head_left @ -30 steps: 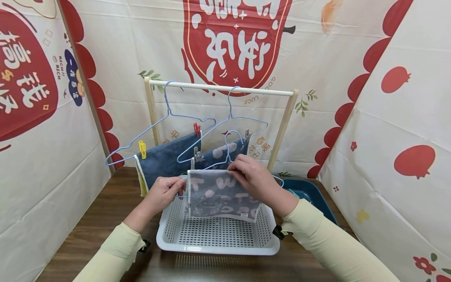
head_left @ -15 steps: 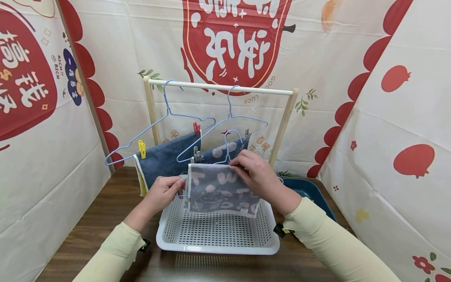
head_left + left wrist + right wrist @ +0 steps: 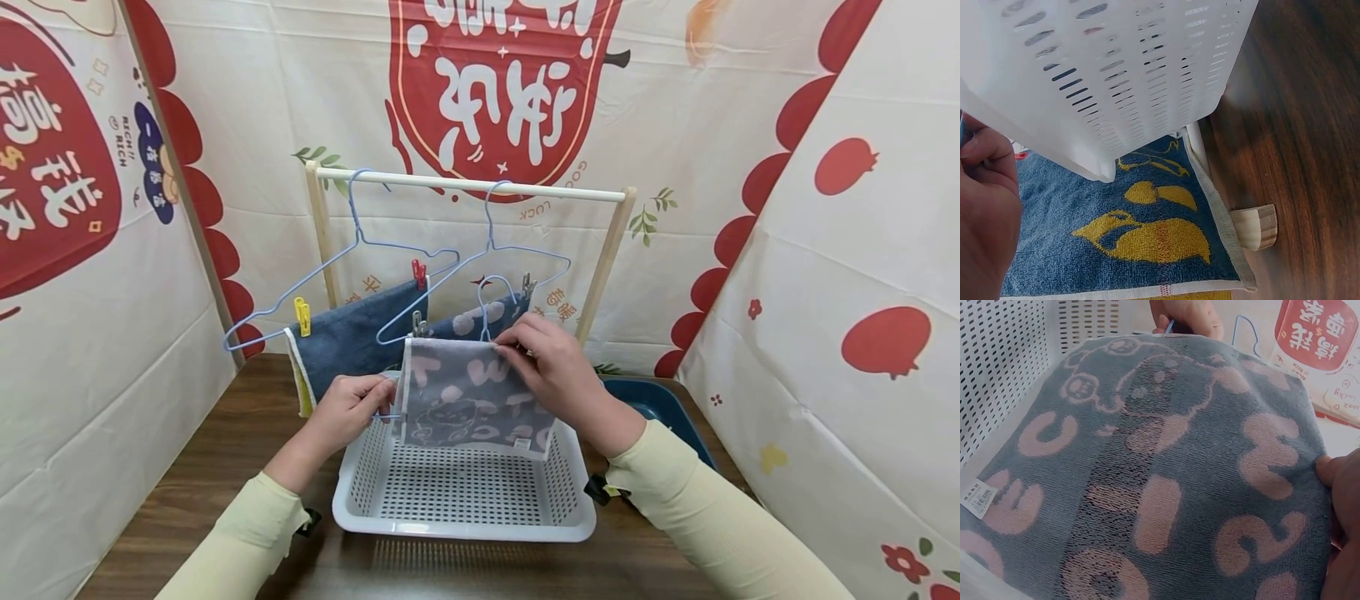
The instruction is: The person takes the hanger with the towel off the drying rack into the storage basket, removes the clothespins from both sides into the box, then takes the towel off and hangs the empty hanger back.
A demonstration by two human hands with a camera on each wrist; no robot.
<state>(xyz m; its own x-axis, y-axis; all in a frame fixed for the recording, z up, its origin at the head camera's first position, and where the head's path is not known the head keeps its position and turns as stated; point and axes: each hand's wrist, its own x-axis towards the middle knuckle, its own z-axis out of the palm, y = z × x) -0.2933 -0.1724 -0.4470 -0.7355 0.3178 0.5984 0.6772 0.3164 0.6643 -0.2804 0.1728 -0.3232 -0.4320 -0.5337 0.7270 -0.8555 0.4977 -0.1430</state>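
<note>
Standing here, I see a person in pale yellow sleeves (image 3: 243,533) bent to the work with both hands above a white perforated plastic basket (image 3: 465,530), which sits on a dark brown wood-grain table (image 3: 180,492). The right hand (image 3: 551,362) pinches the top edge of a grey-blue terry towel with pink letters and a pink outlined figure (image 3: 468,400), and the cloth hangs spread over the far part of the basket, a small white label (image 3: 522,444) near its lower corner. The left hand (image 3: 352,408) has thumb and fingers curled round the end of a light blue wire hanger (image 3: 485,317), most of it hidden behind that towel, with the hook rising over the top edge. Just beyond is a pale wooden rack with a white rod (image 3: 420,182), where two more blue hangers (image 3: 490,225) are hooked. The left one carries a navy towel with yellow figures (image 3: 352,329), clipped by a yellow peg (image 3: 302,317) and a red peg (image 3: 418,272); the other bears a dark blue towel with pinkish shapes (image 3: 461,323), held by two grey pegs (image 3: 527,286). A deep teal plastic tray (image 3: 697,437) lies on the table past the right forearm, and white cloth walls printed in red (image 3: 675,117) surround everything.
</note>
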